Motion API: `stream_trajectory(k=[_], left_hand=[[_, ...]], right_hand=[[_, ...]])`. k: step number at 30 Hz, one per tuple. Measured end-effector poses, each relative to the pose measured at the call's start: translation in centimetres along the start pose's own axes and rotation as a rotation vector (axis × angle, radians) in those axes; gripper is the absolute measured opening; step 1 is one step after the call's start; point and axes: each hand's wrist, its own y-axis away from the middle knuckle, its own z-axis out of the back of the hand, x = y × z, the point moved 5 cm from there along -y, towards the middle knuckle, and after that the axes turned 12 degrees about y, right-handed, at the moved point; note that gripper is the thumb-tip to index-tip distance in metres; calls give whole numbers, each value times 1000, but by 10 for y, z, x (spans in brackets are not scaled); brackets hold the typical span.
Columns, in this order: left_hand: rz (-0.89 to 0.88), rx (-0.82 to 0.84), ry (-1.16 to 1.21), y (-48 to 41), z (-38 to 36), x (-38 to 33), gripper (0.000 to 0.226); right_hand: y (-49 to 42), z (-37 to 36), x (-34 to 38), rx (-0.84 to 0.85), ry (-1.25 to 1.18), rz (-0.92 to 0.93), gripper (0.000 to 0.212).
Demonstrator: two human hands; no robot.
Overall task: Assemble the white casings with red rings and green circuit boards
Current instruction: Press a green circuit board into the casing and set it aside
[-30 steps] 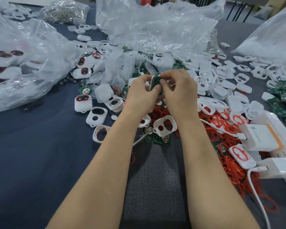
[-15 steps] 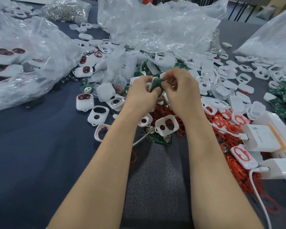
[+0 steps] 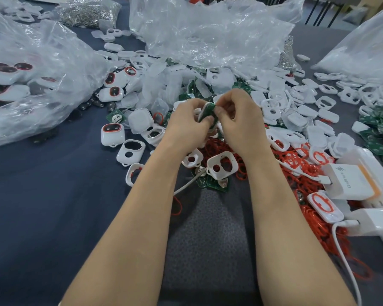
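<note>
Above the dark blue table (image 3: 42, 195) and its heap of loose red rings (image 3: 219, 146), we are still keeping the left hand (image 3: 186, 122) and right hand (image 3: 241, 122) close together, both curled and pinching one white casing (image 3: 202, 113). Over the last second we are tipping it up on edge, so a green circuit board (image 3: 210, 108) is now showing against it. We are probably seating the board, though we cannot tell whether a ring is fitted.
</note>
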Motion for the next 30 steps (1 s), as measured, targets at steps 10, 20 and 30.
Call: stream_trajectory(k=[10,20,30], left_hand=[[46,-59,270,-3,1,3,22],[128,-36,539,-5,-1,8,16],[128,-17,534,-4,-1,6,17]], right_hand=[[2,7,-6,-192,-117,-105,4],[3,10,-18,-174,-90,-186,22],[4,3,-11,-30,-246,-218,10]])
